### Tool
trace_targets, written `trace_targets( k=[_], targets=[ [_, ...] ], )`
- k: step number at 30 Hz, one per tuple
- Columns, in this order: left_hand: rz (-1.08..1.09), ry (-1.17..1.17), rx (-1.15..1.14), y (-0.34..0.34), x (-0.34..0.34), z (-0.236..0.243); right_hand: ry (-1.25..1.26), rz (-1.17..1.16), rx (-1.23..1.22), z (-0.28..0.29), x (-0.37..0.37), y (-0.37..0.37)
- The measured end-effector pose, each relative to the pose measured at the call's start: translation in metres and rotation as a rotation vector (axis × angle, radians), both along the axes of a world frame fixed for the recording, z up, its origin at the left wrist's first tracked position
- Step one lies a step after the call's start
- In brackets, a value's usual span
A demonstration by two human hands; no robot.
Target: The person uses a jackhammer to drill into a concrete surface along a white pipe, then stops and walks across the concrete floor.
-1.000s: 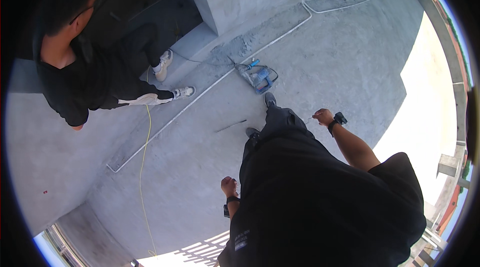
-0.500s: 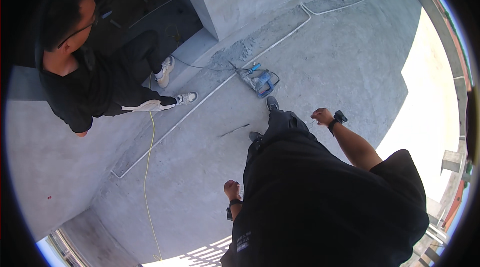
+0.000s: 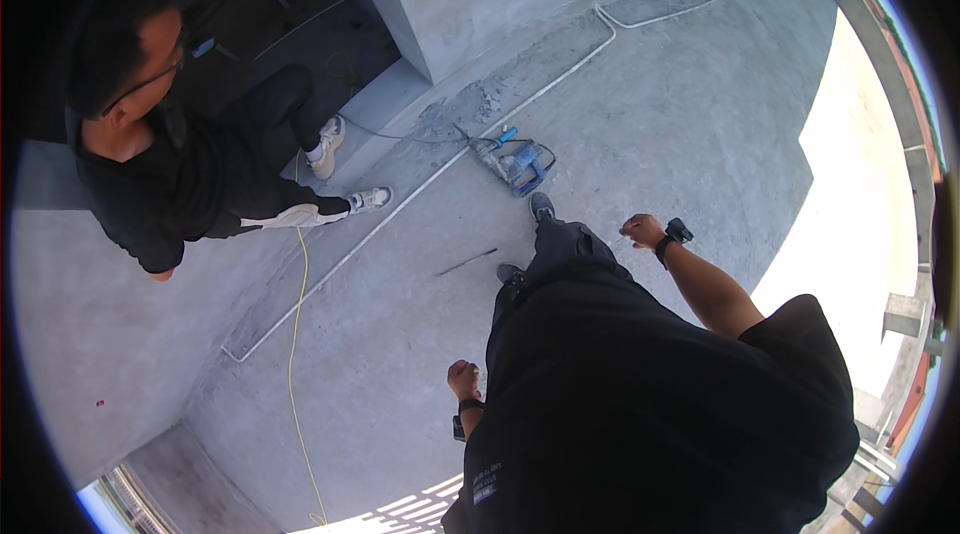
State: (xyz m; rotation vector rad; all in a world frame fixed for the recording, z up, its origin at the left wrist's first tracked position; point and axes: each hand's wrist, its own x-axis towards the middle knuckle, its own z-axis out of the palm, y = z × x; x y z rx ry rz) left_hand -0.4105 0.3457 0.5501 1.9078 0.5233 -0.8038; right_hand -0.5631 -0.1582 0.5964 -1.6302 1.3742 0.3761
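Note:
My left hand [image 3: 464, 379] hangs at my left side, its fingers curled in; whatever they hold, if anything, is hidden. On the other side, my right hand [image 3: 641, 231] is out in front of my right hip with its fingers closed. A faint thin sliver shows below those fingers, too small to name. Each wrist wears a black strap with a small device. Beyond my feet a blue and grey demolition hammer [image 3: 518, 166] lies on the concrete floor, apart from both hands. A thin dark rod [image 3: 466, 262] lies on the floor left of my shoes.
A white pipe [image 3: 430, 183] runs along the floor near the wall. A yellow cord [image 3: 293, 364] trails at the left. Another person [image 3: 170, 169] in black stands by a dark doorway, feet near the pipe. Rubble dust [image 3: 480, 102] lies at the wall's foot.
Scarcely anything differs. The other person's head has shifted slightly down and left in view. My hands keep nearly the same place and pose.

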Motion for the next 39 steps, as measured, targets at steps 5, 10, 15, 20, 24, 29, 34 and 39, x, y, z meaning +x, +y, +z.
trace_targets(
  k=[5, 10, 15, 20, 24, 29, 34, 39],
  targets=[
    [-0.082, -0.074, -0.018, 0.001, -0.002, -0.004, -0.041, -0.043, 0.008, -0.004, -0.007, 0.003],
    [0.012, -0.015, -0.042, 0.013, -0.009, -0.024, -0.002, 0.001, 0.043, 0.000, -0.001, 0.006],
    [0.132, 0.052, -0.055, -0.012, -0.004, 0.006, 0.008, -0.021, 0.039, -0.007, -0.008, 0.003],
    [0.134, 0.077, -0.164, -0.001, -0.005, -0.002, -0.023, -0.008, 0.049, -0.007, -0.003, 0.006],
    [0.068, 0.060, -0.117, -0.008, -0.002, 0.008, -0.049, -0.006, 0.059, -0.009, -0.006, 0.006],
    [0.056, 0.068, -0.136, -0.009, -0.004, 0.007, -0.038, -0.011, 0.063, -0.009, -0.010, 0.006],
    [0.128, 0.107, -0.209, 0.003, -0.005, -0.010, -0.037, -0.012, 0.072, -0.001, -0.005, 0.008],
    [0.133, 0.106, -0.166, -0.008, -0.009, -0.003, -0.043, -0.020, 0.066, -0.004, -0.010, 0.005]
  ],
)
